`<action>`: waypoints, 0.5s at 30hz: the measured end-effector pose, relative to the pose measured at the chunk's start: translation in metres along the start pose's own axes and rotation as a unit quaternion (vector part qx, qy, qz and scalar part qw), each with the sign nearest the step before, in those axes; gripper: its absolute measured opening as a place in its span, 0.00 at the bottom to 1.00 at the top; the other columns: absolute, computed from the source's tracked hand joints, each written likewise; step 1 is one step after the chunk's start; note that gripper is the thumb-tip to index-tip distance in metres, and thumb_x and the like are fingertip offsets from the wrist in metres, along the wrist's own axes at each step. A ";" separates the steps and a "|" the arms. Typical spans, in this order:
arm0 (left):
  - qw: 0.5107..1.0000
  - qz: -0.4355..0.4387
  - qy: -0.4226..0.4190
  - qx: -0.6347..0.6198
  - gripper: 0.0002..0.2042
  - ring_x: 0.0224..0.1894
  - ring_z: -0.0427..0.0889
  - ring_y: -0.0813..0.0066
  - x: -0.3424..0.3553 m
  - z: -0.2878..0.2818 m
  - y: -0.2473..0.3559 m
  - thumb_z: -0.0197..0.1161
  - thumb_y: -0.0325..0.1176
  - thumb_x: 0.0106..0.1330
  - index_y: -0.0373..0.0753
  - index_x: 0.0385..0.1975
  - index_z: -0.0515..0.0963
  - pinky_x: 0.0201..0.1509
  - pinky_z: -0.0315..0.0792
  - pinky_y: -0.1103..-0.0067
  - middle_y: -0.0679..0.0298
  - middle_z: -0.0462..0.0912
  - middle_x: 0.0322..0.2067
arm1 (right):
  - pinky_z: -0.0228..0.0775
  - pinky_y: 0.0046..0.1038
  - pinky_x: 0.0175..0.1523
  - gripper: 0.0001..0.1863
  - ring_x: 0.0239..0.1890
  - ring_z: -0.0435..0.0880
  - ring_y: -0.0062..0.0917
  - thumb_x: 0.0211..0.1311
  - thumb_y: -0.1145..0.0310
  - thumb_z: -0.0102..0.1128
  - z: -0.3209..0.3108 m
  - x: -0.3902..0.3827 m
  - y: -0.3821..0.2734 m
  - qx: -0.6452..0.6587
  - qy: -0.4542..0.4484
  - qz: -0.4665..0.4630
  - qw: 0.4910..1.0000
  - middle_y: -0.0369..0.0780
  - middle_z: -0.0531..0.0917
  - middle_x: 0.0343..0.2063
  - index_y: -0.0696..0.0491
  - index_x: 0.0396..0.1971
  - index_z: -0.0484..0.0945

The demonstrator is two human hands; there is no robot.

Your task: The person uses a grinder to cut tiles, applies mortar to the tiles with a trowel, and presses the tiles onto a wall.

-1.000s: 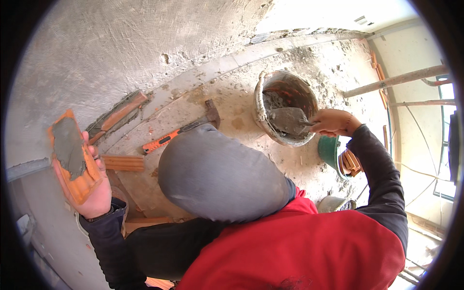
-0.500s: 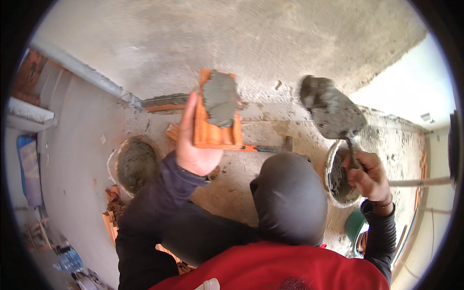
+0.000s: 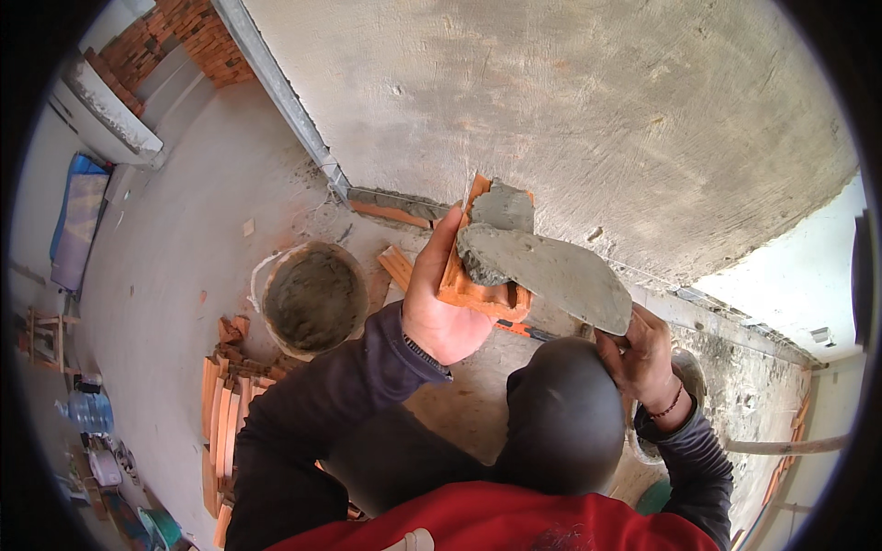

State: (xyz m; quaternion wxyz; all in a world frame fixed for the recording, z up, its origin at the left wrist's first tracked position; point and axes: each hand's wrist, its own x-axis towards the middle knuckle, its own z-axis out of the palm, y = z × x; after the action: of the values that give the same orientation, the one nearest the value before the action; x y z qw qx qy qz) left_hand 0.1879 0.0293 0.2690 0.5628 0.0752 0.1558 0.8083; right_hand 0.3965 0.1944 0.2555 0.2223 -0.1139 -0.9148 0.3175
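Grey trowel, earlier apart, now overlaps the orange brick, hands clamped on one each.

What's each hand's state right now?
Left hand: closed around an orange clay tile, mortar on its face.
Right hand: closed on the trowel, its blade over the tile.

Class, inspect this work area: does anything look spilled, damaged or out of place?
Yes: jagged reddish clay fragments lie near the round, mortar-filled bucket. They look broken, unlike the long, straight-edged orange clay bricks stacked beside them.
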 end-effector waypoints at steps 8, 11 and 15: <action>1.000 0.001 -0.005 0.010 0.24 0.51 0.79 0.70 -0.005 -0.003 0.005 0.44 0.55 0.76 0.45 0.59 0.72 0.54 0.72 0.67 0.67 0.80 0.50 | 0.70 0.33 0.28 0.20 0.22 0.78 0.36 0.40 0.84 0.65 -0.016 -0.001 0.007 -0.082 0.000 -0.056 0.995 0.42 0.77 0.22 0.56 0.39 0.82; 0.999 0.036 0.010 0.022 0.24 0.50 0.79 0.70 -0.002 -0.006 0.011 0.43 0.54 0.76 0.45 0.59 0.72 0.54 0.73 0.67 0.68 0.80 0.49 | 0.70 0.35 0.29 0.18 0.23 0.78 0.38 0.39 0.84 0.65 -0.032 -0.001 0.016 -0.127 0.031 -0.097 0.987 0.43 0.77 0.22 0.57 0.36 0.81; 0.998 0.038 -0.007 0.045 0.23 0.51 0.79 0.71 0.004 -0.010 0.017 0.40 0.52 0.78 0.44 0.60 0.70 0.56 0.73 0.69 0.68 0.80 0.49 | 0.72 0.34 0.31 0.16 0.26 0.80 0.39 0.40 0.84 0.64 -0.046 0.004 0.016 -0.170 0.130 -0.055 0.975 0.45 0.79 0.26 0.59 0.35 0.80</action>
State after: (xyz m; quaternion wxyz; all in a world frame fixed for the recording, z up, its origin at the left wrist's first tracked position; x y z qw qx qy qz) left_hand 0.1690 0.0262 0.2654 0.5292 0.1122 0.1854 0.8204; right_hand 0.4161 0.2328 0.2791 0.3342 -0.1398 -0.9234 0.1266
